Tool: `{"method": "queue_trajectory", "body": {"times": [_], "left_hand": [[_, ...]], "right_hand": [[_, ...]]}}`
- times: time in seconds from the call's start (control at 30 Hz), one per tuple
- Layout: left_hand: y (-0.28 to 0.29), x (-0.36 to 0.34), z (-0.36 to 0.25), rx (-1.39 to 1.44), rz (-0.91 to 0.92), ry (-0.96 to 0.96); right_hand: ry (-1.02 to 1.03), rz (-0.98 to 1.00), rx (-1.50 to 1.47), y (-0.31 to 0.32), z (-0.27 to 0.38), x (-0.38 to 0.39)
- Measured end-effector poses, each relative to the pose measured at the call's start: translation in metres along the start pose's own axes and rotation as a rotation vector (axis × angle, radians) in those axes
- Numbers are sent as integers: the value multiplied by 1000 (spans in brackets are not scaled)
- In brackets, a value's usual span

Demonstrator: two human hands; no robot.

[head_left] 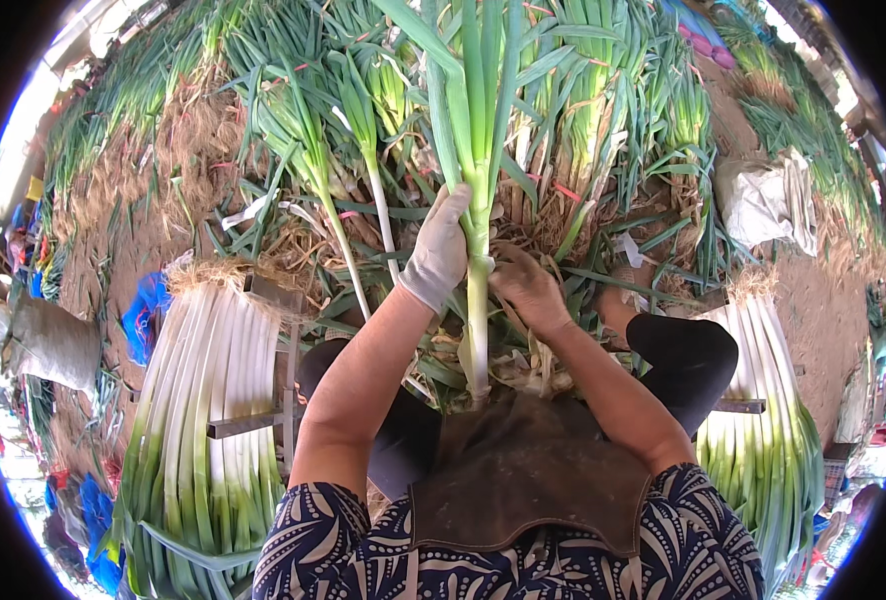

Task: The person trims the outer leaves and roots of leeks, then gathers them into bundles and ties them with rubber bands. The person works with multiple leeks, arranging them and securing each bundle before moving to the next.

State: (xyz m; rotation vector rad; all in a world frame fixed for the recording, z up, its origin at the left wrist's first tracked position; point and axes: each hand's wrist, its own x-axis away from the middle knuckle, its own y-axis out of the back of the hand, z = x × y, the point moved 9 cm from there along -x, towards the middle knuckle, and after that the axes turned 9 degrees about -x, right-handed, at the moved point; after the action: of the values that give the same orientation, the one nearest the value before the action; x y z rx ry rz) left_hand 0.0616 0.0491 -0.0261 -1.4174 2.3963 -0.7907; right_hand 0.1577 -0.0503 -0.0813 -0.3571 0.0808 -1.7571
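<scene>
A large leek (477, 200) stands nearly upright in front of me, green leaves up and white shank down toward my brown apron (528, 480). My left hand (438, 250), in a pale glove, is closed round it where the leaves begin to fan out. My bare right hand (531, 292) is lower, against the right side of the shank, with its fingers curled in. Its fingertips are partly hidden, and a small whitish flap of skin shows beside them. Two thinner leeks, one with a white shank (381, 215), lean just left of my left hand.
Trimmed white leeks (213, 370) lie stacked on a metal rack at left, and more (763, 360) at right. Untrimmed leeks with roots (583, 120) crowd the far side. A white sack (763, 200) sits at right, blue netting (146, 315) at left. Peelings litter the ground between my legs.
</scene>
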Motion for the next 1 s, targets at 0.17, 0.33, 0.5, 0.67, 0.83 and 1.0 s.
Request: {"method": "queue_trajectory", "body": {"times": [0.17,0.33,0.5,0.67,0.83,1.0], "left_hand": [[-25,4,-37,293,172,-149],[-18,5,-29,230,221,56],[-16,-1,-13,253,196,3],[-18,6,-6,267,151,13],[-23,8,-6,320,207,107],[-15,1,-30,172,153,-94]], "right_hand": [[207,144,46,-23,37,-7],[147,118,4,-31,55,-6],[-42,-81,-232,-21,31,-21],[-228,-81,-413,-33,26,-18],[-118,-58,-469,-37,28,-8],[237,114,-185,-43,49,8]]}}
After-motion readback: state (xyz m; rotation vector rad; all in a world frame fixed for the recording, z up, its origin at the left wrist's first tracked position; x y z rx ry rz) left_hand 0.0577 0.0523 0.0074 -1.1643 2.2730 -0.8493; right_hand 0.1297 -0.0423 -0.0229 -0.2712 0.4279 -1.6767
